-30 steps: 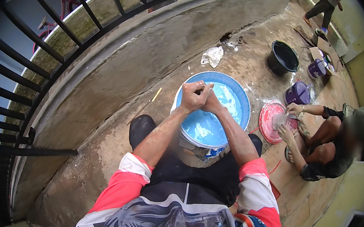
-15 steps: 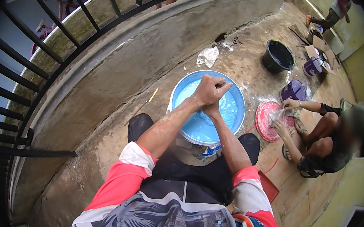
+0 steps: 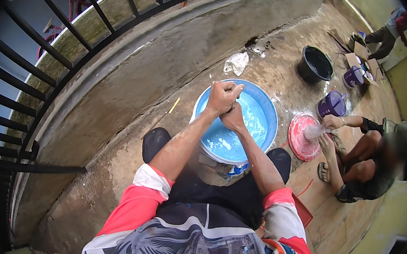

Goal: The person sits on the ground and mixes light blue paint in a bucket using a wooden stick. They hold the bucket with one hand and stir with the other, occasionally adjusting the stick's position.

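My left hand [image 3: 222, 98] is a closed fist over the far left part of a round tub [image 3: 272, 101] of light blue paint [image 3: 250, 132]. Just below and against it, my right hand [image 3: 233, 118] is closed too. The fists are stacked as if around one upright thing, but whatever they grip is hidden beneath them. Pale splashes mark my fingers and forearms. The paint's surface shows ripples and lighter patches. My knees straddle the tub.
At right a squatting person [image 3: 377, 162] handles a clear plastic bag [image 3: 314, 132] over a red lid [image 3: 297, 147]. Purple buckets [image 3: 331, 104], a black tub [image 3: 316, 65] and open boxes stand beyond. A low wall [image 3: 134, 74] with black railing runs along the left. Another person [image 3: 390, 33] walks far right.
My joined fists have swung left across the tub, baring more paint on the right. The squatting person's hands and bag have shifted. The far person has moved farther into view.
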Demonstrator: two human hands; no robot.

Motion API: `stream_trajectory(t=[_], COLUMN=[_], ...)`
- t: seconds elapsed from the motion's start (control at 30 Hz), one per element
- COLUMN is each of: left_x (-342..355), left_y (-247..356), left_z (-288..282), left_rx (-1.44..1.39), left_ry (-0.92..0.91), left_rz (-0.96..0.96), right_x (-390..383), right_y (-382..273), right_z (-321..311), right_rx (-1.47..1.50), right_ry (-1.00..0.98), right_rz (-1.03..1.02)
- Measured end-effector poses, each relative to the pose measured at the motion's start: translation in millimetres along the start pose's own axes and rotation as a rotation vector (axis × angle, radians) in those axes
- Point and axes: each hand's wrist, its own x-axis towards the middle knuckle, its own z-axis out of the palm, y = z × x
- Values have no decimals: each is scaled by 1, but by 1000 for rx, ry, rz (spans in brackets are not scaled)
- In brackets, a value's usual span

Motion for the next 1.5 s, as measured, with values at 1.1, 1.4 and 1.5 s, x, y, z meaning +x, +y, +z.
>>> stream_trajectory(t=[1.1,1.4,1.5], left_x=[-8,-48,-52], left_y=[26,14,13], left_z=[-9,3,13], left_rx=[366,-213,-316], left_ry=[-51,-124,-62], left_rz=[316,159,30], right_x=[12,-8,-23], right_y=[18,14,15], right_z=[37,-30,-27], right_rx=[121,-96,-125], right_ry=[196,-75,54], right_rz=[-368,-294,-315])
